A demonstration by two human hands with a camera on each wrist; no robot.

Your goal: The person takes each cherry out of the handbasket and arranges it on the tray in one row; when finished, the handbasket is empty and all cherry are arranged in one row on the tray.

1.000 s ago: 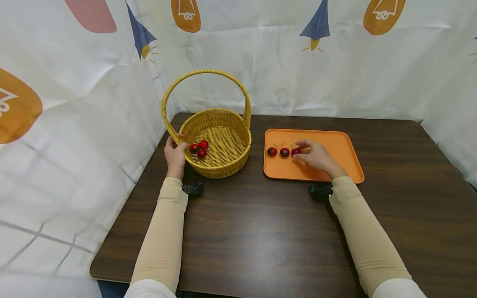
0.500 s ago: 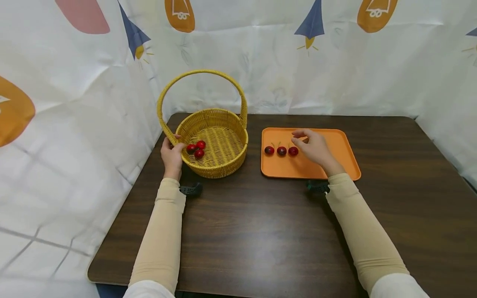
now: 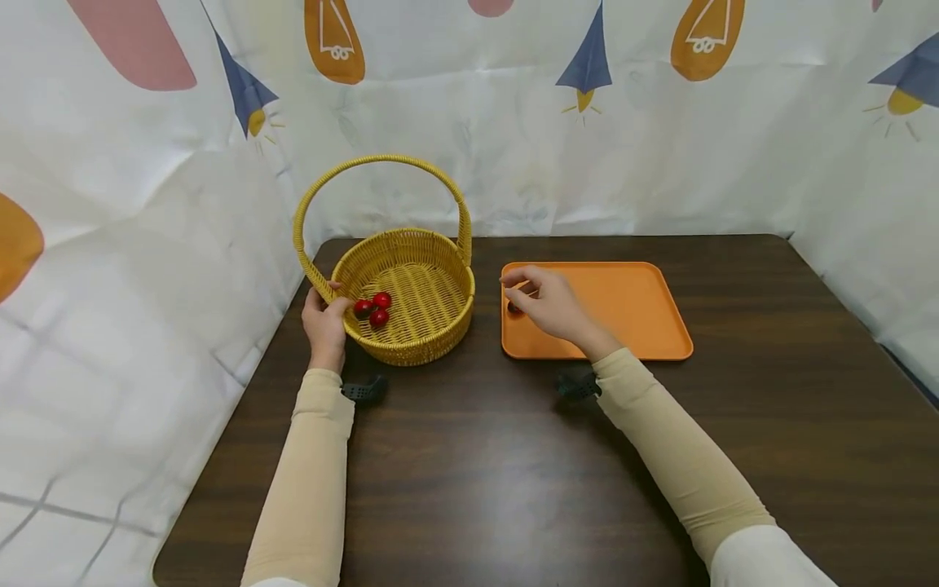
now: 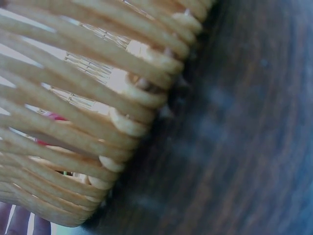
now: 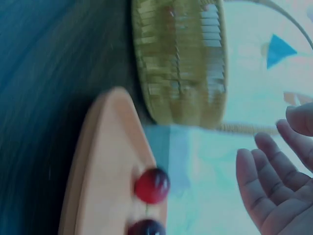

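Note:
My left hand (image 3: 325, 333) grips the yellow wicker basket (image 3: 433, 350) at its left rim, below the handle's base. Three red cherries (image 3: 378, 318) lie together inside, near that hand. Over the left part of the orange tray (image 3: 623, 318) hovers my right hand (image 3: 553, 306), its fingers loosely bent with nothing visible between them. One dark red cherry (image 3: 515, 309) shows under the fingers; the hand hides the others in the head view. In the right wrist view, two cherries (image 5: 152, 186) rest on the tray, apart from the relaxed fingers (image 5: 274, 181).
Basket and tray stand side by side on a dark wooden table (image 3: 469, 473), with a narrow gap between them. The tall basket handle (image 3: 389, 158) arches up. A white printed cloth (image 3: 513, 155) hangs behind the table and along the left side.
My right hand has let go of the rightmost cherry on the tray, lifted, and moved left over the row. The left hand keeps its grip on the basket. The head view has shifted slightly.

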